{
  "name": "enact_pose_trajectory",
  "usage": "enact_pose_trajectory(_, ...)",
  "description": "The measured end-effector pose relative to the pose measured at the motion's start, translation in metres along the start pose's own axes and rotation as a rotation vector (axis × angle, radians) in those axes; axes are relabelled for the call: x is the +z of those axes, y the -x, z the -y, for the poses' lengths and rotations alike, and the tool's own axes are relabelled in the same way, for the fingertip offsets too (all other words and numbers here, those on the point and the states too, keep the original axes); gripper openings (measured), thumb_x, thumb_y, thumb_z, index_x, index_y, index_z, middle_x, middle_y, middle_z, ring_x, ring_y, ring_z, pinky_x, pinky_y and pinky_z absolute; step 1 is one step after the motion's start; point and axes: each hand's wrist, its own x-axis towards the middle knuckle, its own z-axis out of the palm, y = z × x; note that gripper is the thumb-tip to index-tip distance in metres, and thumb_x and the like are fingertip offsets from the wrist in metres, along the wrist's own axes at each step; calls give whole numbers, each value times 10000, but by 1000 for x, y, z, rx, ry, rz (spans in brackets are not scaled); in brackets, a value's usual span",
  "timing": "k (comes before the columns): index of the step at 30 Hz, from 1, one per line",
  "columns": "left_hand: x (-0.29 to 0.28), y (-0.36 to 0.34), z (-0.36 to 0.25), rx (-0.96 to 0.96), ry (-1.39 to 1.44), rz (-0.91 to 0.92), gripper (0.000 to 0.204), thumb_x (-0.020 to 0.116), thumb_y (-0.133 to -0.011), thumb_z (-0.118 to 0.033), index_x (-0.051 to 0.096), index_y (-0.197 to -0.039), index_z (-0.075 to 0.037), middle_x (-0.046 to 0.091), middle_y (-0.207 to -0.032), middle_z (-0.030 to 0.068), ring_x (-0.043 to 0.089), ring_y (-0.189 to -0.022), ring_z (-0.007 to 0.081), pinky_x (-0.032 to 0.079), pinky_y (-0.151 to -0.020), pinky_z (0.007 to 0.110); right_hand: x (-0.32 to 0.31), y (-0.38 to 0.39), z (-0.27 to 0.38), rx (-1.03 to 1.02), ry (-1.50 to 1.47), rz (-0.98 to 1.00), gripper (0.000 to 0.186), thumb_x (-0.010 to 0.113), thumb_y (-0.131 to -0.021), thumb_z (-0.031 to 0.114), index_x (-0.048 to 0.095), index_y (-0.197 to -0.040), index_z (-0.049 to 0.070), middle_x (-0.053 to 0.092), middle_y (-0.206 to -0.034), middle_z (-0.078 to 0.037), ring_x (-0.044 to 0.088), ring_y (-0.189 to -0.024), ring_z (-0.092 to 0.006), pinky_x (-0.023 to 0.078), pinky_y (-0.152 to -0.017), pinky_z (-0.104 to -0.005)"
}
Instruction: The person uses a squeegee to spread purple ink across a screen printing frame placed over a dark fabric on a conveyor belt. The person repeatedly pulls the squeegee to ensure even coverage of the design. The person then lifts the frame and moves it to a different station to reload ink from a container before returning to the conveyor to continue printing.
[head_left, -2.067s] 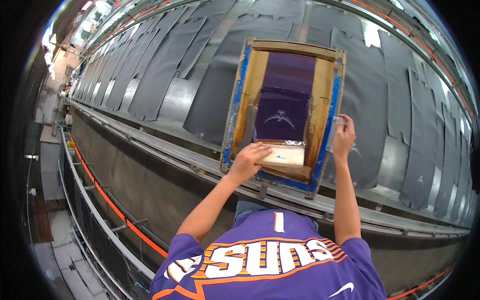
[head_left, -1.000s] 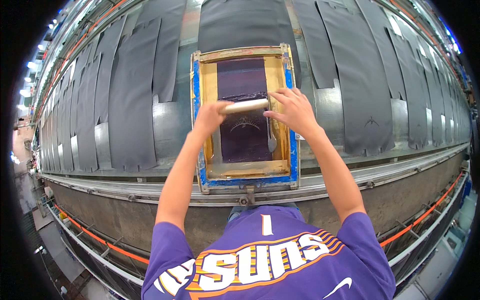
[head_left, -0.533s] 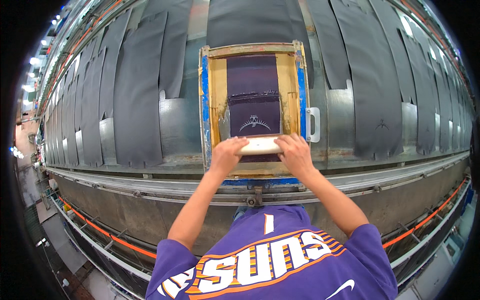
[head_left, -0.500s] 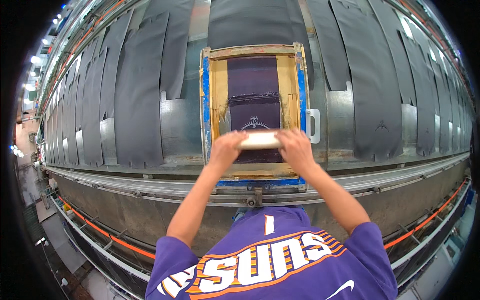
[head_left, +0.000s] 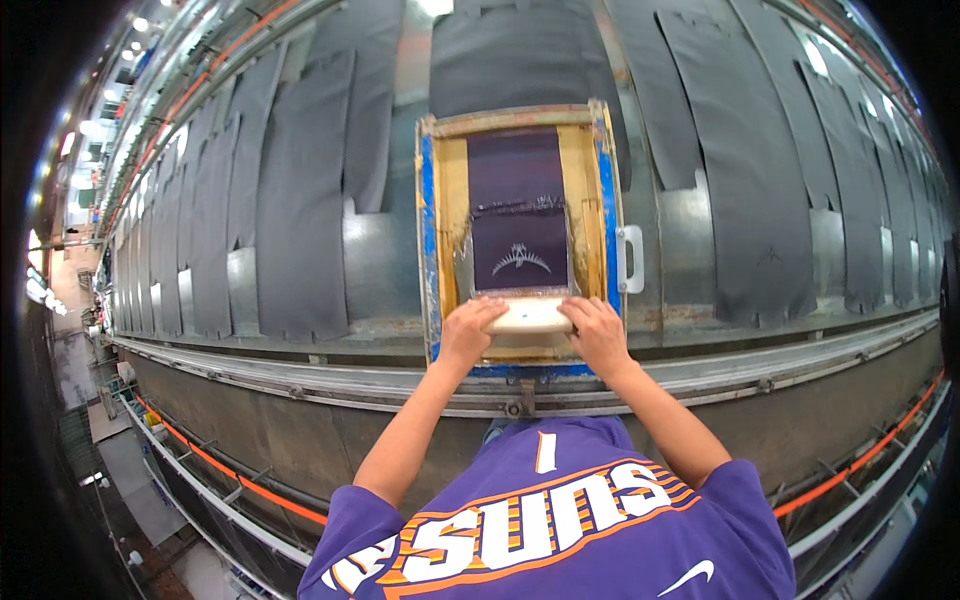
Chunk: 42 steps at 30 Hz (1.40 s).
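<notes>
My left hand and my right hand are closed on the two ends of a pale squeegee, lying crosswise near the lower end of a screen-printing frame. The frame has blue tape on its sides and yellowish margins round a dark purple mesh. A pale arched design shows on the mesh just above the squeegee, and a ridge of glossy dark ink crosses higher up. A white handle sticks out from the frame's right side.
Rows of dark grey cut pieces lie on a long metal table on both sides and beyond the frame; some to the right bear small marks. A metal rail runs along the near edge, with orange tubing below.
From about a second ago, the squeegee came down from mid-mesh to the frame's lower end. My right hand closed on it, and both hands moved slightly lower over the last half second.
</notes>
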Motion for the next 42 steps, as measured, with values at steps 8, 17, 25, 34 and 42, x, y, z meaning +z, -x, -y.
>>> enact_pose_trajectory(8,-35,-122,39,-164,214,58,442,758,-719,18,761,-1133,-139,745,-1104,118,713,-1011,291,556,-914,360,-21,-54,-134,508,-254,-492,306,733,-906,223,694,-1168,69,664,-1012,-113,609,-832,-198,496,-706,-364)
enact_pose_trajectory(17,18,-3,34,61,-7,-82,574,721,-713,61,704,-1252,-135,673,-1312,73,563,-1311,277,422,-1148,385,-10,-80,-97,578,-343,-517,252,598,-991,253,703,-1102,53,691,-813,-130,633,-703,-230,492,-687,-382)
enact_pose_trajectory(25,-15,96,29,124,107,-12,662,739,-688,41,645,-1324,-118,629,-1380,56,539,-1332,279,417,-1149,424,-23,-80,-105,580,-179,-543,238,584,-1018,252,716,-1096,70,579,-691,3,480,-610,-127,400,-577,-333)
enact_pose_trajectory(34,-102,117,79,131,34,62,594,706,-696,18,673,-1273,-118,646,-1349,71,575,-1283,277,465,-1079,417,-2,-115,10,536,-213,-547,242,584,-1011,218,722,-1101,41,728,-1025,-120,674,-969,-215,511,-884,-352)
enact_pose_trajectory(42,-191,174,83,-77,18,120,573,637,-691,120,685,-1234,-58,653,-1333,113,567,-1296,322,437,-1100,435,30,-126,131,509,-480,-588,180,585,-978,178,679,-1042,39,676,-818,-229,700,-761,-373,514,-679,-431)
